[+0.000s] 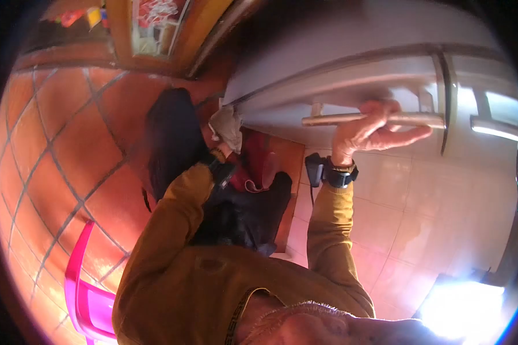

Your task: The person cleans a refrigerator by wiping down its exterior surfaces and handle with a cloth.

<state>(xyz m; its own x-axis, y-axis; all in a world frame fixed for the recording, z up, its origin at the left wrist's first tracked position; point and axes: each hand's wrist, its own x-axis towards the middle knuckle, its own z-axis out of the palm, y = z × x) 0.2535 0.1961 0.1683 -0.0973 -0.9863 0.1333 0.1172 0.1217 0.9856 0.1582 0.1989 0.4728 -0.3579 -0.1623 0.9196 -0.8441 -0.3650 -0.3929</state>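
My right hand (360, 135) reaches up to a pale bar handle (328, 120) on a light-coloured appliance door (282, 103). Some fingers curl round the bar and others stretch along it. My left hand (223, 150) is low, between my bent legs and the door's lower edge, closed on a whitish crumpled cloth (227, 127). The cloth hides most of the fingers. Below it, between my knees, sits a red container (261, 168) with a thin pale loop at its rim, partly hidden by my sleeve and leg.
A pink plastic chair (86, 299) stands on the terracotta tile floor (52, 172) behind my left side. At the far side is a wooden-framed glass door (121, 34). Pale tiles (385, 201) lie to the right, with a bright light (463, 305) low right.
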